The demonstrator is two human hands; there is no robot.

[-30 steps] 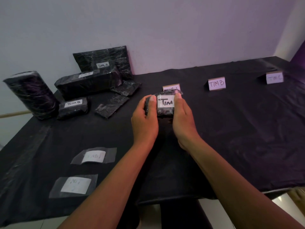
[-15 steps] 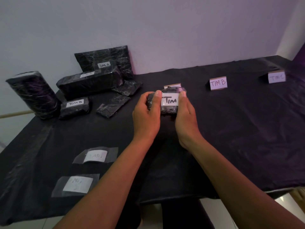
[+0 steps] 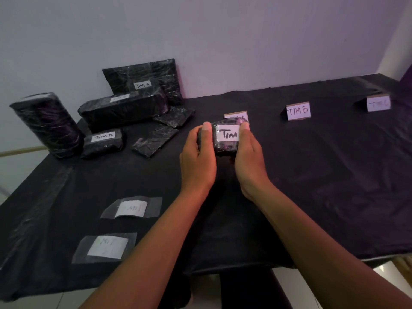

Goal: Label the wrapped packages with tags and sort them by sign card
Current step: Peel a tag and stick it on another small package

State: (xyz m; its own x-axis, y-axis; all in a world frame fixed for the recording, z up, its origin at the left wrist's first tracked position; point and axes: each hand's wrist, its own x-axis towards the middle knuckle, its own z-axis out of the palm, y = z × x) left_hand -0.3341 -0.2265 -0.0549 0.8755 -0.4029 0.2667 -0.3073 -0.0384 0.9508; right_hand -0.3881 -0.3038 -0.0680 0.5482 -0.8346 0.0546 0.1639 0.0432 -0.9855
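Note:
A small black wrapped package (image 3: pixel 225 142) with a white tag reading "TIM" sits between both hands at the table's middle. My left hand (image 3: pixel 198 157) grips its left end and my right hand (image 3: pixel 249 157) grips its right end, with the thumb over the tag's last letter. Right behind it stands a sign card (image 3: pixel 231 114), mostly hidden. The "TIM B" sign card (image 3: pixel 298 110) stands to the right, and a third sign card (image 3: pixel 378 103) at the far right. Two loose tags under clear tape, one farther (image 3: pixel 131 208) and one nearer (image 3: pixel 107 246), lie at the front left.
At the back left are several black wrapped packages: an upright cylinder (image 3: pixel 48 126), a long box (image 3: pixel 122 111), a flat one leaning on the wall (image 3: pixel 142 82), a small one tagged "TIM B" (image 3: pixel 103 142) and two flat packets (image 3: pixel 155 139). A black cloth (image 3: pixel 323 186) covers the table.
Both hands have carried the tagged package slightly away from me, toward the sign card behind it, which it now mostly hides.

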